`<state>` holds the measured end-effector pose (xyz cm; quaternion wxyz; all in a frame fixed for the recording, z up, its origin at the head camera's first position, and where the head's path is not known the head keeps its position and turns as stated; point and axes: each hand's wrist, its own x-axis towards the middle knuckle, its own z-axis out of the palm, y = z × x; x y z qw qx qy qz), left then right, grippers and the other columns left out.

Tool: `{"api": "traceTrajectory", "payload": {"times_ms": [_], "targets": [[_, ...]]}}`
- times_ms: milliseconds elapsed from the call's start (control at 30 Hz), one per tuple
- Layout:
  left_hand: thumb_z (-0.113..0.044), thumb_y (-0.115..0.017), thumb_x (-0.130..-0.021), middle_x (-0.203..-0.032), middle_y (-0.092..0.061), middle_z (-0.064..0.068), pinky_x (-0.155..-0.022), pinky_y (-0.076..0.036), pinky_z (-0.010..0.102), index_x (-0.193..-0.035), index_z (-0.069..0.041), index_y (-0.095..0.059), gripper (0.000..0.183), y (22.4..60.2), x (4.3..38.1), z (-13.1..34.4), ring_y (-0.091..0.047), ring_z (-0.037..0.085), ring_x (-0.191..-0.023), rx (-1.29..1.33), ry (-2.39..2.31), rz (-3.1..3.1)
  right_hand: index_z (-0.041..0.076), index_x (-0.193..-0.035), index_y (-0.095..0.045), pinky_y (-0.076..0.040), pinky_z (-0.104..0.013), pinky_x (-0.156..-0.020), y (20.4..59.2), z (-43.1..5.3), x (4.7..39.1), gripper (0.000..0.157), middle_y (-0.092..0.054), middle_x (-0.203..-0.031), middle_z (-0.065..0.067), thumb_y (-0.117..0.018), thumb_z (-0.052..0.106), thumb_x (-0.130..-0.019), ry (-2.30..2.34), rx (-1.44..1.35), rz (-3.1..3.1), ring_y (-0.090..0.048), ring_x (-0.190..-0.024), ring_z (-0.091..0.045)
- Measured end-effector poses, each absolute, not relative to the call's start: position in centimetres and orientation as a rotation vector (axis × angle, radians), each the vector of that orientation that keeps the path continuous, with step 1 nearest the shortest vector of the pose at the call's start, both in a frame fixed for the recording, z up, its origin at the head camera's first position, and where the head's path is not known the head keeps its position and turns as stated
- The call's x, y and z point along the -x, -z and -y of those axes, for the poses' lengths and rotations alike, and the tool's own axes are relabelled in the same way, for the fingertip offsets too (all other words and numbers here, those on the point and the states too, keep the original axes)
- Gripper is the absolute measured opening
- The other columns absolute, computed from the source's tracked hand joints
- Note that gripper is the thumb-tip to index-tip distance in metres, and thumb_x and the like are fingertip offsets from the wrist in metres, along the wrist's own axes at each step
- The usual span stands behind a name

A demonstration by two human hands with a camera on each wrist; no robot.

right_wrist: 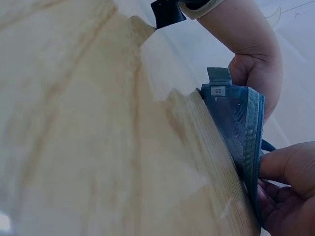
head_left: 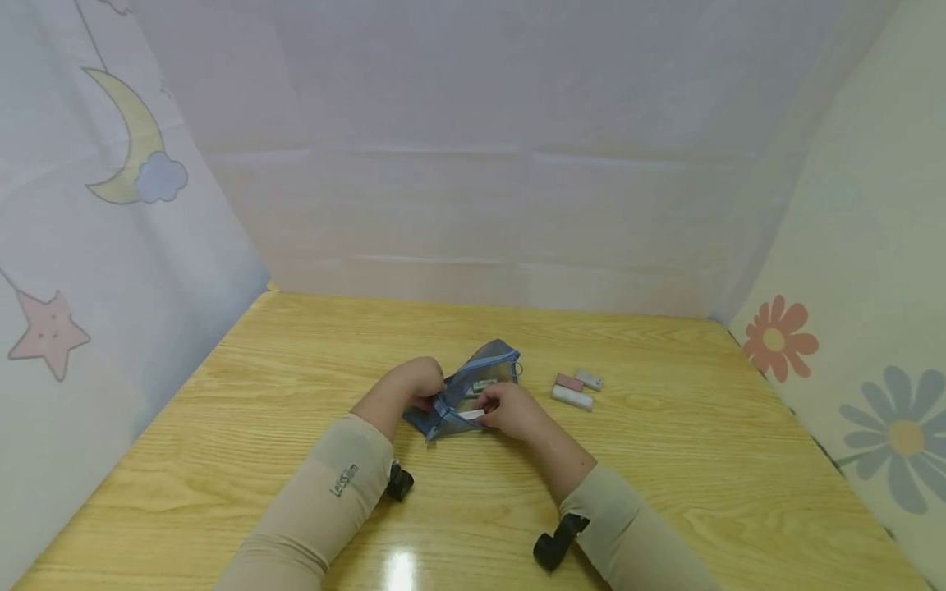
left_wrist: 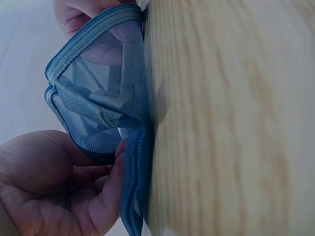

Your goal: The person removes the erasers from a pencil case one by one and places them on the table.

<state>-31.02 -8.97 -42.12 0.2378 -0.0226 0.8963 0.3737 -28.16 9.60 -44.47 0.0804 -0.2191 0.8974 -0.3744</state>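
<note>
A blue mesh zipper pouch lies on the table with its zipped mouth spread apart. My left hand grips the pouch's left end; in the left wrist view the left thumb and fingers pinch its edge. At the mouth, my right hand reaches in and pinches a white eraser-like block. Another small pale block shows inside the pouch. In the right wrist view the mesh pouch hides some of the right fingertips, beside the zipper.
Right of the pouch, a white block, a pink block and a grey block lie close together on the wooden table. Printed cloth walls stand behind and at both sides.
</note>
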Motion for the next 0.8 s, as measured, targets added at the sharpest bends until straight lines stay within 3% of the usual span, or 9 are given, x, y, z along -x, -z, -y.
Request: {"api": "traceTrajectory", "payload": {"times_ms": [800], "targets": [[-0.002,-0.047,-0.093,-0.079,-0.052,0.008,-0.056,-0.054,0.027,-0.090,0.000,-0.060,0.014,42.36,31.39,9.11,-0.058,0.018,-0.062,0.064,-1.007,-2.453,0.005,-0.084,-0.066,-0.044,-0.023,-0.059,43.83,-10.35,28.31,0.006,-0.060,-0.077,-0.001,-0.070,0.006,-0.079,1.229,0.537,-2.574,-0.052,-0.070,-0.012]]}}
